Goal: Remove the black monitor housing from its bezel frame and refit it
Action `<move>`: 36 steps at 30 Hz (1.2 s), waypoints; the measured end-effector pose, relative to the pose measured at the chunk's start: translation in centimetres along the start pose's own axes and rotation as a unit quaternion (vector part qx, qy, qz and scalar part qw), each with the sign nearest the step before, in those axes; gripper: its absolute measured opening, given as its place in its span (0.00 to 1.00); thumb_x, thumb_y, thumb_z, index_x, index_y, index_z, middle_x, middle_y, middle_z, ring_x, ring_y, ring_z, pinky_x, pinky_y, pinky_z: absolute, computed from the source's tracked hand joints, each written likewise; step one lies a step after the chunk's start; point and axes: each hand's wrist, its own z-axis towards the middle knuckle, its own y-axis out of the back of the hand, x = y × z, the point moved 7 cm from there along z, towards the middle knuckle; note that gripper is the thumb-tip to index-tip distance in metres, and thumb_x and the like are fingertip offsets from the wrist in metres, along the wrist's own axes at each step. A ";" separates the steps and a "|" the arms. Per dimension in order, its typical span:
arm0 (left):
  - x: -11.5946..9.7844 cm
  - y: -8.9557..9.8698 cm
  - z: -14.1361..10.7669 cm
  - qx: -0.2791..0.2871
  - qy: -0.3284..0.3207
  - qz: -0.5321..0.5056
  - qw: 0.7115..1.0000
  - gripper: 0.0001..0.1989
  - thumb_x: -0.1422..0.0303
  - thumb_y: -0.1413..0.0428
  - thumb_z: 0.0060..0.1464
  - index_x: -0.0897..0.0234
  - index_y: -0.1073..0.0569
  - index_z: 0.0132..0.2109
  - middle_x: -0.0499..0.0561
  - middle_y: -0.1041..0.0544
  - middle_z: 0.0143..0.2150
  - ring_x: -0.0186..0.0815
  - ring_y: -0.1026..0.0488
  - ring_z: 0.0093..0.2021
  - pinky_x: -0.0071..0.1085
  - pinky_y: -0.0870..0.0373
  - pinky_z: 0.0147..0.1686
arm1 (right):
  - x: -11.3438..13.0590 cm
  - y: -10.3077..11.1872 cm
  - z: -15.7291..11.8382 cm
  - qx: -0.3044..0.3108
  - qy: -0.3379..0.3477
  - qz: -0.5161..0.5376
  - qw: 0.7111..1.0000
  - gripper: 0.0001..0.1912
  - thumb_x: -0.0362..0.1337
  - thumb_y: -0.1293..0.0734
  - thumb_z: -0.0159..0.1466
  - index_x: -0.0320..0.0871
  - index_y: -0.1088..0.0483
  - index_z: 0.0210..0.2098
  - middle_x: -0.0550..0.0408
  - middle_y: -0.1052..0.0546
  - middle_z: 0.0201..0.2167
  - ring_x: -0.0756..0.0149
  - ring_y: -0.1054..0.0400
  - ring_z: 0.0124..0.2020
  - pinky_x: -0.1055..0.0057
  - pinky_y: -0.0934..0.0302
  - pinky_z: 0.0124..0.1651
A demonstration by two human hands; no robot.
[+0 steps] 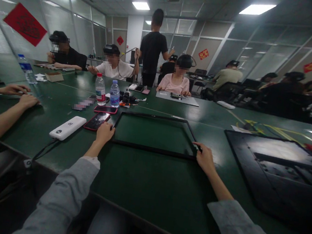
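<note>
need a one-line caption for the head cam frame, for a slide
Left hand and right hand grip a black frame on a green table.

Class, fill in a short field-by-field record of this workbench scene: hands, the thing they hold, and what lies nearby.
left hand: on the near left corner of the black frame
right hand: gripping the frame's near right corner
frame: empty, flat on the green table
left of frame: red phone, white power bank
right of frame: black back panel
</note>
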 end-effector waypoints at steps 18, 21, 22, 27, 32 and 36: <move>-0.1 0.1 -0.1 -0.001 0.003 0.006 1.000 0.16 0.61 0.49 0.64 0.62 0.21 0.50 0.59 0.25 0.51 0.44 0.26 0.51 0.34 0.28 0.47 | -0.2 -0.4 -0.1 0.007 -0.007 -0.013 1.000 0.29 0.27 0.44 0.55 0.41 0.25 0.52 0.47 0.21 0.45 0.57 0.28 0.47 0.55 0.36 0.57; -0.1 0.1 -0.1 -0.003 0.000 0.002 1.000 0.17 0.60 0.49 0.65 0.62 0.21 0.50 0.59 0.25 0.51 0.44 0.26 0.50 0.34 0.28 0.47 | -0.5 -0.6 0.0 0.022 -0.026 -0.012 0.999 0.28 0.26 0.43 0.54 0.40 0.25 0.51 0.46 0.21 0.44 0.57 0.27 0.45 0.57 0.36 0.57; -0.1 0.1 -0.1 -0.003 0.000 0.001 1.000 0.17 0.60 0.49 0.64 0.63 0.21 0.50 0.59 0.25 0.51 0.44 0.26 0.50 0.34 0.28 0.47 | -0.6 -0.7 0.0 0.026 -0.028 -0.012 0.999 0.27 0.26 0.43 0.54 0.39 0.25 0.50 0.45 0.21 0.45 0.57 0.27 0.45 0.57 0.36 0.58; 0.0 0.0 -0.1 0.008 0.002 -0.002 1.000 0.17 0.59 0.49 0.65 0.62 0.21 0.51 0.60 0.25 0.51 0.44 0.26 0.51 0.34 0.29 0.48 | -0.9 -0.9 0.2 0.027 -0.011 -0.022 0.999 0.27 0.27 0.43 0.54 0.37 0.25 0.50 0.42 0.22 0.46 0.55 0.28 0.49 0.55 0.38 0.59; -0.2 0.4 -0.1 -0.029 -0.014 -0.023 0.999 0.19 0.60 0.50 0.65 0.64 0.23 0.55 0.61 0.25 0.53 0.46 0.28 0.54 0.38 0.30 0.51 | -1.3 -1.1 0.0 0.005 -0.003 -0.032 0.999 0.26 0.29 0.42 0.57 0.41 0.28 0.53 0.45 0.22 0.47 0.54 0.28 0.49 0.53 0.38 0.59; -1.1 1.3 -0.5 -0.067 -0.057 -0.063 0.994 0.17 0.61 0.50 0.65 0.58 0.23 0.55 0.58 0.25 0.55 0.48 0.30 0.57 0.42 0.31 0.52 | -0.6 0.3 -0.2 -0.050 0.032 -0.048 0.997 0.27 0.32 0.42 0.59 0.39 0.31 0.57 0.41 0.23 0.49 0.51 0.30 0.52 0.50 0.40 0.59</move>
